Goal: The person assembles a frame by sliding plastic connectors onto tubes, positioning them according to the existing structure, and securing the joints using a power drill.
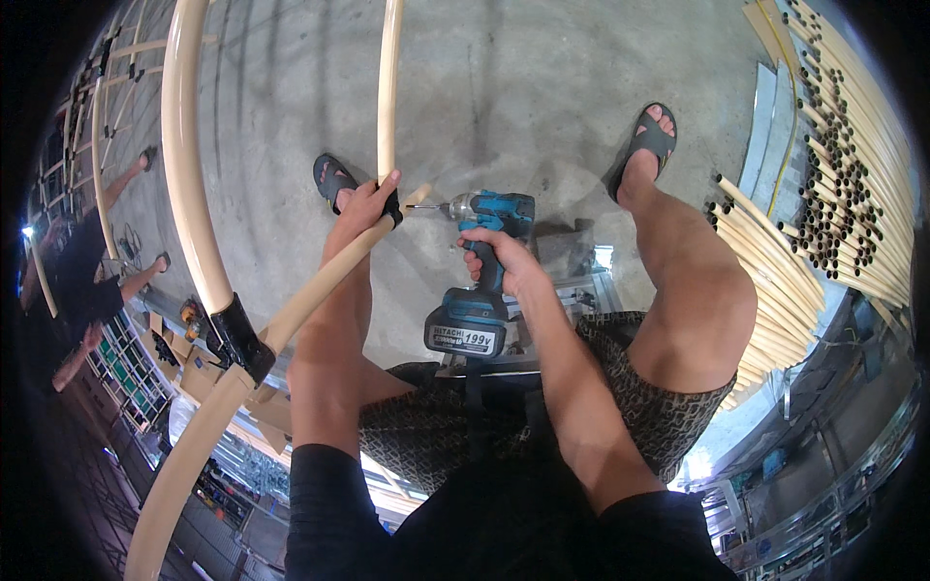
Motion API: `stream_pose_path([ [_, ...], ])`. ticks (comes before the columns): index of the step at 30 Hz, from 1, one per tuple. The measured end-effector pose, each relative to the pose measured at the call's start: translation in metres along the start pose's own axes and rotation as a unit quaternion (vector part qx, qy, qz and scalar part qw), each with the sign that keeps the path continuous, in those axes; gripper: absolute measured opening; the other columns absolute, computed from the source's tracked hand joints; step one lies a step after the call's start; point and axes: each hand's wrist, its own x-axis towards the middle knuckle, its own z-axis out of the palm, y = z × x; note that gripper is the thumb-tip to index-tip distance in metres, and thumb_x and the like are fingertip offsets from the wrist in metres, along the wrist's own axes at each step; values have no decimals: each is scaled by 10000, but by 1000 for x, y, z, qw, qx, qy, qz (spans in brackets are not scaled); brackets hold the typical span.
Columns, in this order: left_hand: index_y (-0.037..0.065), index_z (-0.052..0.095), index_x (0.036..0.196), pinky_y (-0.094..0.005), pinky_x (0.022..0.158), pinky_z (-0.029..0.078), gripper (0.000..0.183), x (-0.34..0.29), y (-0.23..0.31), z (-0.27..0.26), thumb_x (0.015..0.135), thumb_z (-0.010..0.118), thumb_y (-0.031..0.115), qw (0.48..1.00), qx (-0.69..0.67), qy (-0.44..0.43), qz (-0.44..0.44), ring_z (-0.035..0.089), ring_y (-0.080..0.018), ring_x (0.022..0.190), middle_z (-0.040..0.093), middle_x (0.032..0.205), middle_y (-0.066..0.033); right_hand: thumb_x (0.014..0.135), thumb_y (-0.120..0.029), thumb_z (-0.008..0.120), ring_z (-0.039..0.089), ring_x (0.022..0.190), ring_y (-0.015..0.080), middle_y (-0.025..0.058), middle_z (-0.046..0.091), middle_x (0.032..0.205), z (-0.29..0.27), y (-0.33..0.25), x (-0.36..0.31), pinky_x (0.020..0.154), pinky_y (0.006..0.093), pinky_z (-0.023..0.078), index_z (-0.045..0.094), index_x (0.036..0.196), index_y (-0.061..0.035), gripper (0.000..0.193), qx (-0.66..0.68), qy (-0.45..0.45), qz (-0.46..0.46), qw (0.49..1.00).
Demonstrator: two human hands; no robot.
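My right hand (504, 259) is wrapped round the handle of a blue cordless impact driver (502, 211) with a large black battery below. Its bit points left, its tip close to a black pipe joint (392, 207); I cannot tell whether they touch. Gripping at that joint is my left hand (364, 208), its thumb along the side. An upright cream pipe (388, 87) meets a slanting cream crosspiece (325, 276) there. At its lower left end, the crosspiece joins a thicker-looking cream pipe (184, 126) at another black joint (240, 339).
Many cream pipes (857, 174) are stacked at the right, open ends facing me. Beside them run metal strips (770, 126) and a yellow cord. Cardboard boxes (199, 373) stand at the left. Another person (82, 252) is at the far left, near pipe frames. My sandalled feet rest on the concrete.
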Motion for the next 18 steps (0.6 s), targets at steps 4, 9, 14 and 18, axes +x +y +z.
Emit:
stream_pose_path([
  [4,-75,648,1027,-274,628,414,714,1,3,-3,922,544,623,999,-12,-39,-14,542,-143,720,611,803,-58,860,-217,694,514,534,94,31,567,663,-1,6,7,491,243,435,605,946,-21,232,23,-21,3,1000],
  [9,-26,640,1002,-268,651,462,604,-10,23,0,941,560,569,994,-82,-69,-28,593,-145,741,627,801,-72,873,-221,683,511,533,95,31,563,665,-1,5,7,501,243,442,603,952,-19,231,25,-21,4,999],
  [14,-32,592,1068,-303,687,529,516,-11,33,2,965,580,473,976,-201,-84,-24,641,-181,771,656,863,-106,867,-218,685,520,531,100,30,561,669,1,9,5,506,256,454,599,949,-18,232,21,-25,7,999],
  [18,-41,563,1100,-321,710,545,442,-21,44,4,990,568,386,969,-230,-81,-33,649,-198,794,655,923,-126,864,-216,690,509,528,99,28,552,671,3,8,4,507,260,451,592,948,-23,232,21,-32,10,999],
])
